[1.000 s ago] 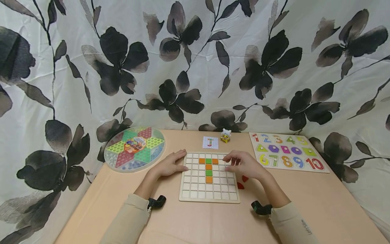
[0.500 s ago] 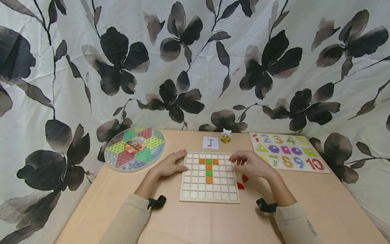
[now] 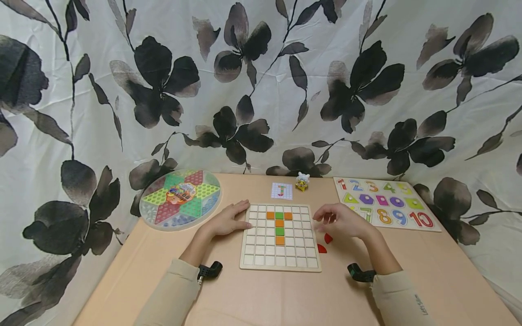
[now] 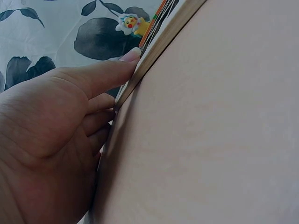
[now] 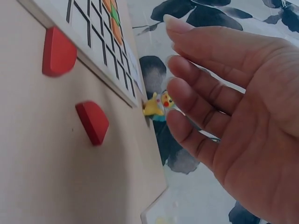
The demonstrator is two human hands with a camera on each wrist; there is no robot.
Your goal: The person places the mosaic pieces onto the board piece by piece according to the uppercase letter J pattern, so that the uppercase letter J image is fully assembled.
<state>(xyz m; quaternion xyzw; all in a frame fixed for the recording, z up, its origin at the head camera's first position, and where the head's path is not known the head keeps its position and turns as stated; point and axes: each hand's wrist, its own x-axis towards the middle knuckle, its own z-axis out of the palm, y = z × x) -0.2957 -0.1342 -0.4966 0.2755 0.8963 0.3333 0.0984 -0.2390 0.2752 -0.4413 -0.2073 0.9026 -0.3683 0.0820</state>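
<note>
A white gridded wooden board (image 3: 261, 249) lies on the table, with several orange and green square tiles (image 3: 279, 223) forming a T shape. My left hand (image 3: 226, 220) rests at the board's left edge, its thumb on the rim in the left wrist view. My right hand (image 3: 340, 220) hovers off the board's right side, fingers loosely bent and holding nothing. Below it, in the right wrist view, are two red blocks with a curved side: one red block (image 5: 59, 52) against the board's edge, the other red block (image 5: 92, 122) a little away from it.
Behind the board lie a small pattern card (image 3: 282, 190) and a yellow figurine (image 3: 302, 182) with a white top. A round star-patterned game board (image 3: 179, 199) is at the left. A number and shape puzzle (image 3: 385, 202) is at the right. A floral cloth (image 3: 293, 136) hangs behind.
My right hand has moved right, from over the board's upper right squares to beside its edge. The left hand, the board and the tiles stay where they were.
</note>
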